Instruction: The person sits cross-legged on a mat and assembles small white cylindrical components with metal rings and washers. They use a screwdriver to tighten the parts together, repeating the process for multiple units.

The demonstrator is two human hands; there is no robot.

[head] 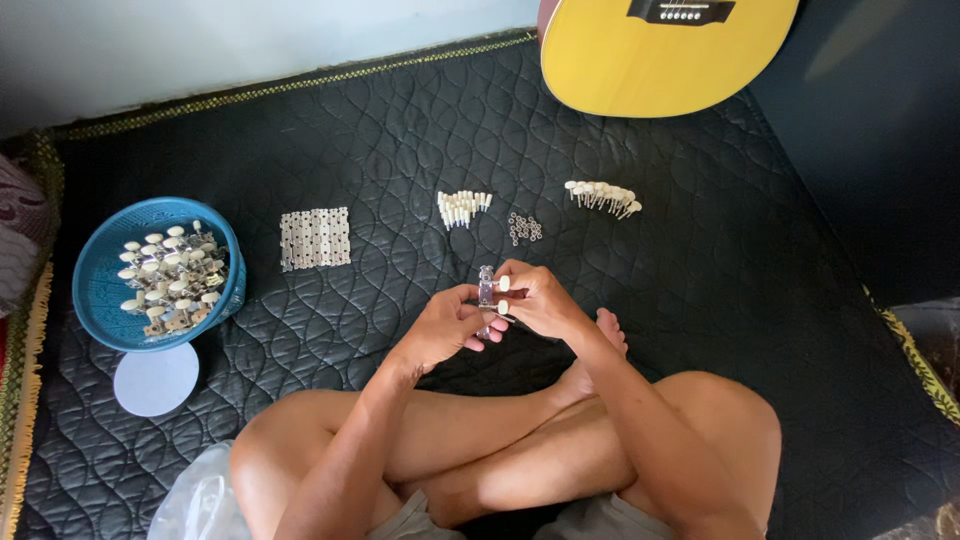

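At frame centre, your left hand (448, 325) and right hand (535, 297) pinch the upright metal tuner strip (487, 288) between them, equally near.

Ahead of my hands (495, 305) the black quilted mat (400, 140) lies bare up to a row of small parts: a block of metal plates (315, 238), a cluster of cream pegs (462, 208), a scatter of tiny washers (524, 228) and a second peg heap (603, 196). Gaps between these let me reach through. The blue basket (105, 262) blocks my left, the yellow guitar (650, 60) the far right; my crossed legs (500, 450) close the near side.
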